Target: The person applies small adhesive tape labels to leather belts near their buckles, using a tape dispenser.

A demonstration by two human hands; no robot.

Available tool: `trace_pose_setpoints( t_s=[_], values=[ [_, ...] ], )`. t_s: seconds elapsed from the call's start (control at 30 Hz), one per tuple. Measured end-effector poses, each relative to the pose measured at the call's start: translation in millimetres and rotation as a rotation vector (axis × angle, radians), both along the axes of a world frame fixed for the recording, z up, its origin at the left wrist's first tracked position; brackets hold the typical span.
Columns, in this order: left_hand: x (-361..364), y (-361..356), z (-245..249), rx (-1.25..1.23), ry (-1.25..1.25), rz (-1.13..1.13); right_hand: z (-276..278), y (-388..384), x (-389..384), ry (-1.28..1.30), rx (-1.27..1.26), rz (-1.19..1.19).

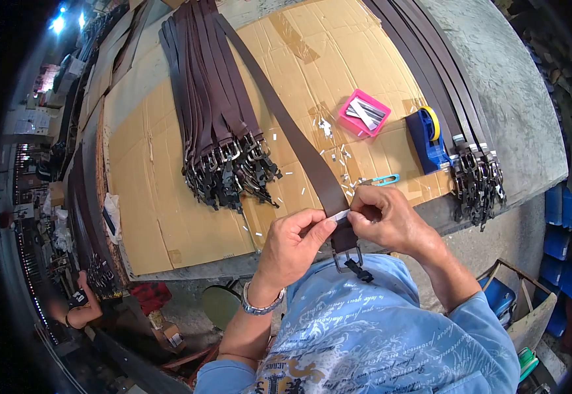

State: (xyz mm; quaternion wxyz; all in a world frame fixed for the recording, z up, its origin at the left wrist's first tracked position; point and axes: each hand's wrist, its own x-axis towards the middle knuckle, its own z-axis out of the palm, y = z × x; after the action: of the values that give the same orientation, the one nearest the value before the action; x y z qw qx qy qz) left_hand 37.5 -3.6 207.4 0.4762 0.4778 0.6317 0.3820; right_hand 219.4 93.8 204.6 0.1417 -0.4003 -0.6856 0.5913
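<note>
A dark brown leather belt point(307, 152) runs down the cardboard to the table's near edge, its metal buckle point(349, 257) hanging over the edge with a black piece on it. Across the belt, just above the buckle, lies a narrow white strip point(340, 215). My left hand point(294, 243) pinches the belt's left edge, thumb on the strip. At the right edge, my right hand point(389, 217) is closed with thumb and finger at the strip's end; its fingertips partly hide that end. Right beyond it lies a small tool with a teal handle point(388, 178).
A pile of buckled belts point(217, 111) lies to the left, another row point(453, 79) to the right. A pink box point(365, 113) of strips and a blue tape dispenser point(425, 141) stand on the cardboard point(167, 217) among white scraps. Another person point(83, 305) is at far left.
</note>
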Motion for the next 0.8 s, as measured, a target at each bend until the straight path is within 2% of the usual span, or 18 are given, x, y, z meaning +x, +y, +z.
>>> trace_pose_setpoints(
  t_s=[0.33,0.4,0.5,0.6,0.8],
  values=[
    [5.5,1.3,1.5,-0.096,-0.067,0.072,-3.5,-4.2,0.7,0.024,0.079,0.012],
    [8.0,1.1,-3.1,-0.075,-0.115,0.116,-2.1,-4.1,1.3,0.072,-0.096,-0.020],
    [6.3,0.3,-11.2,-0.098,-0.218,0.162,-18.0,-4.8,5.4,0.191,-0.133,-0.022],
    [1.7,-1.1,-16.5,-0.174,-0.204,0.075,-24.2,-7.3,6.8,0.202,-0.183,-0.036],
    [0.9,1.3,-10.8,-0.096,-0.231,0.034,-20.6,-5.0,7.7,0.123,-0.197,-0.016]
  ],
)
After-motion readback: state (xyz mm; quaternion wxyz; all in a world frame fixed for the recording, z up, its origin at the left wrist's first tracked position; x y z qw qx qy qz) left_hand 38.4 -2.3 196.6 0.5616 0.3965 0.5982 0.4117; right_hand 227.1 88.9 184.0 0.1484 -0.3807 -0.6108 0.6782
